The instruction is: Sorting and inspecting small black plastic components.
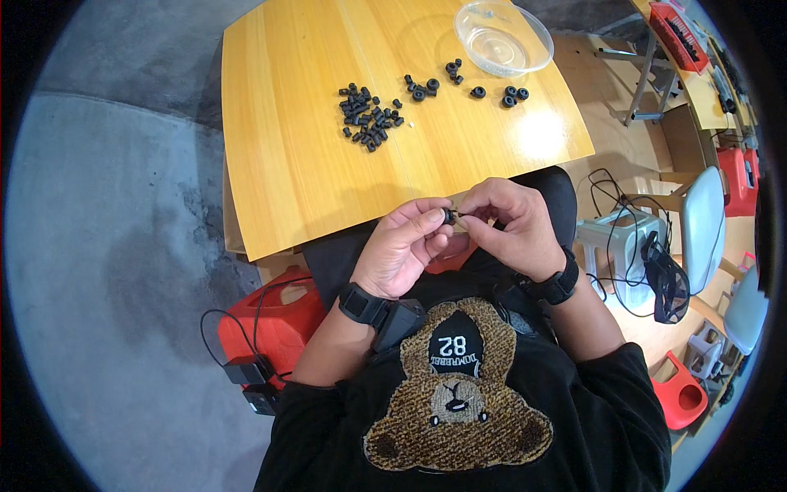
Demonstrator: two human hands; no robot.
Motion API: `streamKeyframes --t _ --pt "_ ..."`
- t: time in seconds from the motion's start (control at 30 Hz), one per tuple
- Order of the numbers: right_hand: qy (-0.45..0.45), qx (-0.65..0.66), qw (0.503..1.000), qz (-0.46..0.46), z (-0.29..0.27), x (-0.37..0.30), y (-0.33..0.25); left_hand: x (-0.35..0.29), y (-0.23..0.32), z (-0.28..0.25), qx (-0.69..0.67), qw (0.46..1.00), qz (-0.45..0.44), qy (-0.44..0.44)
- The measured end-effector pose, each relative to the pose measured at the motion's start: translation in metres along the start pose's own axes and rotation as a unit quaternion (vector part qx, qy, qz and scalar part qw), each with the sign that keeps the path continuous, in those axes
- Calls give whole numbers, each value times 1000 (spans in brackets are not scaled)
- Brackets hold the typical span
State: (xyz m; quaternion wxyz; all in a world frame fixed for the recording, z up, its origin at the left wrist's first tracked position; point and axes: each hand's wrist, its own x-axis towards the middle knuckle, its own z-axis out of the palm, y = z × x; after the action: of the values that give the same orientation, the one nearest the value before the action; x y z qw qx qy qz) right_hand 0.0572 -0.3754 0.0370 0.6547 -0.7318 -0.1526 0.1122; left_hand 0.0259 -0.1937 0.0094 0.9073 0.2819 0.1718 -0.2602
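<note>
Just off the table's near edge, above my lap, both hands meet around a small black round part (448, 216). My left hand (406, 246) is closed, pinching that part between thumb and fingers. From the other side my right hand (512, 225) is also closed, thumb and forefinger pressed together at the part; a thin dark bit shows at its fingertips, too small to name. On the wooden table (303, 164) beyond lies a loose heap of small black cylindrical pieces (361, 111). Several thicker black ring-shaped pieces (510, 102) sit in little groups to its right.
A clear round plastic tub (484, 53) stands at the table's far right. A tiny white bit (411, 125) lies beside the heap. At left below is a red stool (275, 320) with cables and black boxes. On the right are a pale stool (627, 254) draped with cables and a blue chair (703, 230).
</note>
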Motion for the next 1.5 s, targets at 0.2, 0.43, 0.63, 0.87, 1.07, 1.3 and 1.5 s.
streamKeyframes --t 0.2,0.43,0.63,0.87,1.07,1.3,1.5 --pt "-14 -49 998 -39 -2 1 -3 0 0 -1 20 1000 4 3" --pt "-48 -120 988 -80 -5 2 -11 -3 0 5 146 986 68 45" --pt "-61 -157 977 -134 -3 4 -8 -5 5 11 272 952 128 59" --pt "-124 22 988 -90 -9 6 7 -8 5 6 190 976 101 25" --pt "-130 192 969 91 -5 3 7 -7 2 5 180 979 90 30" --pt "-114 151 980 62 -9 9 2 -6 7 14 218 971 101 22" --pt "-210 -8 975 -74 -15 18 -6 -8 11 11 175 983 52 -11"
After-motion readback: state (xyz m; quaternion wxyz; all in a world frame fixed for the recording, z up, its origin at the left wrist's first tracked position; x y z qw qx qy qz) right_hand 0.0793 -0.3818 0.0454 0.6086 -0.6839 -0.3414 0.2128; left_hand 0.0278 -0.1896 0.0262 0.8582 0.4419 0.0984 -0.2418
